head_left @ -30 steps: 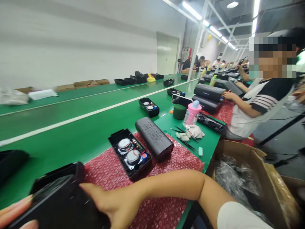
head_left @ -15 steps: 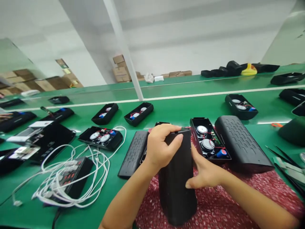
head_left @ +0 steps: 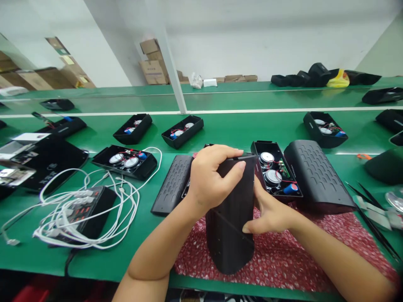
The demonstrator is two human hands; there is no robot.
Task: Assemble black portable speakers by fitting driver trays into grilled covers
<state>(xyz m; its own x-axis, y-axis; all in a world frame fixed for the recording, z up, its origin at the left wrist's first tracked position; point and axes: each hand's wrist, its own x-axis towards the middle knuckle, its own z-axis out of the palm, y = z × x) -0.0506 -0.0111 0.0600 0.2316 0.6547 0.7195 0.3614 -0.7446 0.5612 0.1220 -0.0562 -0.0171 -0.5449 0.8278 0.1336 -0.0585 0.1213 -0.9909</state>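
Observation:
A black speaker housing (head_left: 229, 235) stands upright, slightly tilted, over the red bubble wrap (head_left: 283, 260). My left hand (head_left: 212, 180) is closed over its top end, thumb and forefinger at the upper edge. Lower down, my right hand (head_left: 270, 214) grips its right side, with the thumb on the near face and the fingers partly hidden behind. Just beyond, an open speaker shell (head_left: 275, 172) shows two round drivers, a blue cylinder and red wires. To its right lies a black textured cover (head_left: 316, 176). Another textured cover (head_left: 173, 184) is left of my left hand, beside a mostly hidden shell.
White cables (head_left: 126, 226) tangle over a black multi-port charger (head_left: 91, 214) at the left. Behind are several open speaker shells, one (head_left: 126, 161) near the cables. Tweezers (head_left: 374, 226) lie at the right. A white post (head_left: 171, 67) rises at the back.
The view has tilted down, bringing the table's front edge into sight. Both hands keep their hold on the speaker housing, which leans a little more.

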